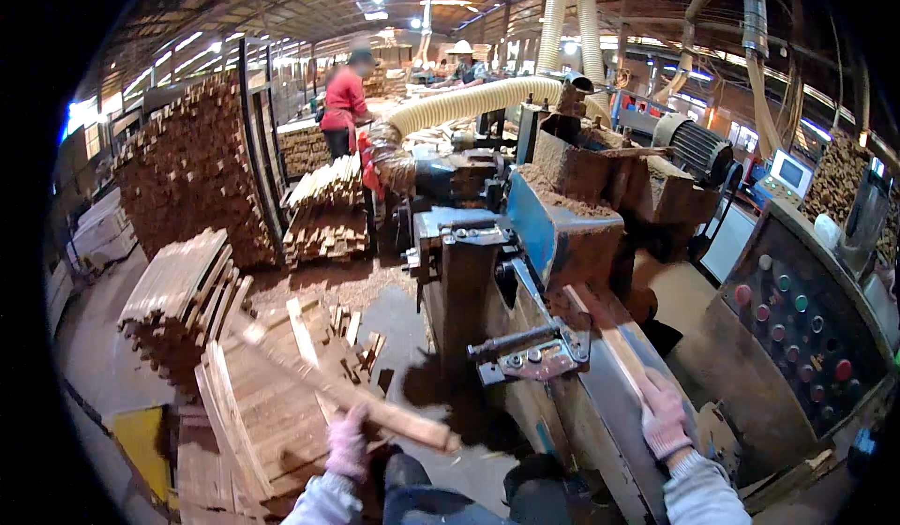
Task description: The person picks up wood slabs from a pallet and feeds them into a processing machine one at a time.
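In a pink-white knit glove, my left hand point(347, 445) is closed on a long wooden strip point(375, 411), which hangs slantwise over a stack of boards point(281, 403) at my left. Its far end is blurred. My right hand point(664, 419), gloved alike, grips the near end of another wooden strip point(607, 339). That strip lies lengthwise on the metal bed point(614, 398) of a woodworking machine point(562, 216), its far end by the machine's blue guard. A metal guide bracket point(530, 352) sits just left of this strip.
A slanted control panel point(797, 328) with coloured buttons stands at right. Bundled wood strips point(178, 281) and a tall wood stack point(187, 169) fill the left. Sawdust and offcuts lie on the floor. A ribbed hose point(478, 103) crosses behind the machine; a person in red point(345, 103) stands beyond.
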Tool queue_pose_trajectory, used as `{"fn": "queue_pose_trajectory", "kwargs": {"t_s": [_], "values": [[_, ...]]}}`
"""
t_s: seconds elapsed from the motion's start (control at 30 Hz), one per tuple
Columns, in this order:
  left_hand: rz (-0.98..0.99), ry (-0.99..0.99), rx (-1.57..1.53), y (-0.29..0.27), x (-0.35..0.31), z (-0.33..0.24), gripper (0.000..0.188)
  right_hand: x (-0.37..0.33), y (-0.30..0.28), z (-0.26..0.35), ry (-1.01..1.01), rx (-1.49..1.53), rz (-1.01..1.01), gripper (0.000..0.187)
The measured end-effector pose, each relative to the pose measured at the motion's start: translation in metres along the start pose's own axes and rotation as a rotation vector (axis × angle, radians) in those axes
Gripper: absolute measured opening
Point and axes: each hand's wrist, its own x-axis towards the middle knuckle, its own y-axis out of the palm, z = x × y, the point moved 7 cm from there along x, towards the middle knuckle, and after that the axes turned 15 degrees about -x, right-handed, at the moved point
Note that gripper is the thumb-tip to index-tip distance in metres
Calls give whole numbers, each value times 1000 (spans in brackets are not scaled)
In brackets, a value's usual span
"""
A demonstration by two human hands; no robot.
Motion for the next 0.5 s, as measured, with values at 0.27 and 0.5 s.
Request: {"fn": "queue_pose_trajectory", "kwargs": {"t_s": [0.27,0.5], "values": [[523,-415,-45,223,-135,117,44,-5,-96,154,-17,53,495,67],[770,-450,222,211,-131,138,55,-213,-188,30,296,-157,272,62]]}}
